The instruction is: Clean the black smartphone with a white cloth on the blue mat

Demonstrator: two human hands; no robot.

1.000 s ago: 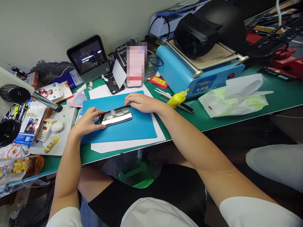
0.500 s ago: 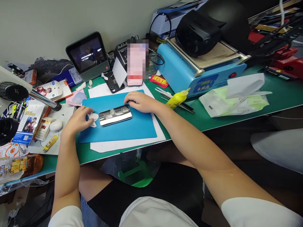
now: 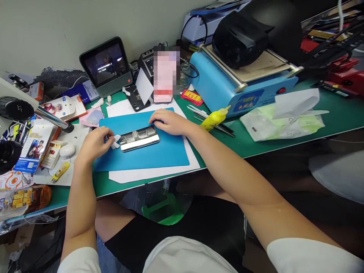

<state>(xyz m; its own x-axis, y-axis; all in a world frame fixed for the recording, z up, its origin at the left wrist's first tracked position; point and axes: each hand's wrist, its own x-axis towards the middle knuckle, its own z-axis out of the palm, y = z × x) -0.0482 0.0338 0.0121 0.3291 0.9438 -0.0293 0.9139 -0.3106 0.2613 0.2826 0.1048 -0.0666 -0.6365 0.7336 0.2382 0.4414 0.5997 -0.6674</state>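
Note:
A phone (image 3: 139, 138) with a reflective screen lies flat on the blue mat (image 3: 142, 161). To its left, my left hand (image 3: 97, 142) pinches a crumpled white tissue (image 3: 115, 141) between thumb and fingers, close to the phone's left end. My right hand (image 3: 167, 122) rests on the mat at the phone's upper right corner, its fingers curled; whether they hold anything is hidden. Under the mat, white paper (image 3: 125, 176) sticks out.
Behind the mat stand a pink-screened phone (image 3: 163, 76), an open black phone case (image 3: 138, 99) and a smart display (image 3: 106, 68). Rightward are a yellow bottle (image 3: 214, 118), a blue machine (image 3: 210, 83) and a tissue pack (image 3: 284, 123). Boxes and an orange-labelled bottle (image 3: 25, 199) lie left.
The fingers of my left hand have closed on the tissue, which has shifted slightly right and up and is more bunched. My right hand has stayed in place.

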